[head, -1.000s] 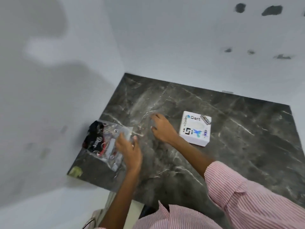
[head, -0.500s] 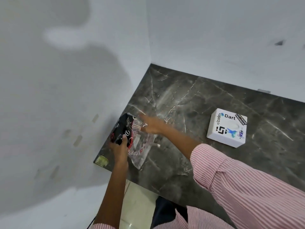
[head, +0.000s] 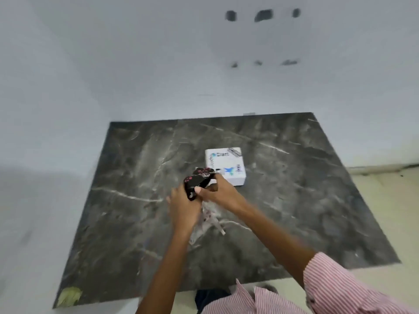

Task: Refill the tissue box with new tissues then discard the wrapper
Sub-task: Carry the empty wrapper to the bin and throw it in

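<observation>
A white square tissue box [head: 229, 163] with printed stickers sits near the middle of the dark marble slab [head: 136, 177]. Just in front of it, both hands hold a tissue pack. My right hand [head: 217, 193] grips the black patterned tissues [head: 198, 180] at the top. My left hand [head: 183, 207] holds the clear plastic wrapper [head: 204, 223], which hangs down below the hands. The picture is blurred by motion, and I cannot tell whether the tissues are fully out of the wrapper.
White walls stand behind and to the left of the slab. A yellowish patch [head: 69, 295] marks the slab's near left corner. Pale floor [head: 390, 200] shows to the right of the slab. My striped pink sleeve [head: 340, 286] fills the lower right.
Both hands carried the tissue pack from the slab's left edge to the middle, just in front of the white box. The right hand now grips the black tissues.
</observation>
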